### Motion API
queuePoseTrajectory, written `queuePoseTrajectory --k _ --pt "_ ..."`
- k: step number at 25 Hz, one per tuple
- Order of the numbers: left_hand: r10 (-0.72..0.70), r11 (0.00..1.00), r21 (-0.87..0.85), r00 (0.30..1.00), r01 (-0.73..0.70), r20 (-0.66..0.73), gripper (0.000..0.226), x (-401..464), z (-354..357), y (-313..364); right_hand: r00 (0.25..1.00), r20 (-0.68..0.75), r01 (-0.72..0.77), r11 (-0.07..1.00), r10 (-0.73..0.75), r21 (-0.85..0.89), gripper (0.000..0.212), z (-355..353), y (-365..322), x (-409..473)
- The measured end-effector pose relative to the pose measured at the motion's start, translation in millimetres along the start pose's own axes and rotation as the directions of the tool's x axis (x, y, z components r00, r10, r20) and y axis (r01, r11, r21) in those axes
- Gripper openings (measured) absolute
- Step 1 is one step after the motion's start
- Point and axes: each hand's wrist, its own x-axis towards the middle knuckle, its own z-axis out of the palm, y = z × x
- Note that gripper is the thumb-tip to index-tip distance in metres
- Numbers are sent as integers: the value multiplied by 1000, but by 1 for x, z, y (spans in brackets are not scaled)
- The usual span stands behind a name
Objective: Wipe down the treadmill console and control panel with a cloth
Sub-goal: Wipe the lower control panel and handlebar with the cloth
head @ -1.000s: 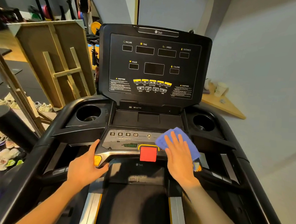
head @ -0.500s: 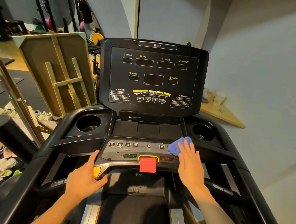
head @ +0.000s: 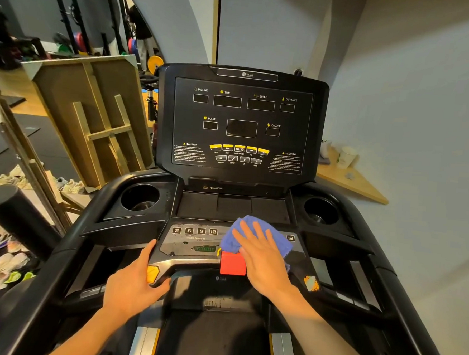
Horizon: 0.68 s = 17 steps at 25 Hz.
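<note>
The blue cloth (head: 254, 237) lies pressed flat under the right hand (head: 264, 257), fingers spread, on the control panel (head: 196, 243) just behind the red stop button (head: 233, 263), while left of that button the left hand (head: 136, 284) curls around the panel's front edge.

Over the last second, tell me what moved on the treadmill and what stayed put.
The right hand slid the blue cloth right along the button panel, then back left to the middle above the red stop button. The left hand kept its grip on the panel's left corner.
</note>
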Motion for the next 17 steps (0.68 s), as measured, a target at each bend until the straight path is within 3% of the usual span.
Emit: queuePoseTrajectory --k 4,6,9,13,17 --pt "0 1000 -1 1000 0 3 106 1 1 -1 986 -51 156 987 -158 -29 73 11 14 -32" --pt "5 1000 0 1000 -5 5 106 1 1 -1 984 -70 163 986 -164 -24 77 9 28 -46" --pt "-4 1000 -4 1000 4 -2 105 1 1 -1 996 -63 51 994 -57 -94 81 3 49 -51" --pt "-10 1000 -7 1000 10 1 106 1 1 -1 984 -153 -85 996 87 18 50 2 56 -31" --pt "-13 1000 -7 1000 13 14 105 0 1 -1 969 -156 -193 981 191 4 51 -1 30 4"
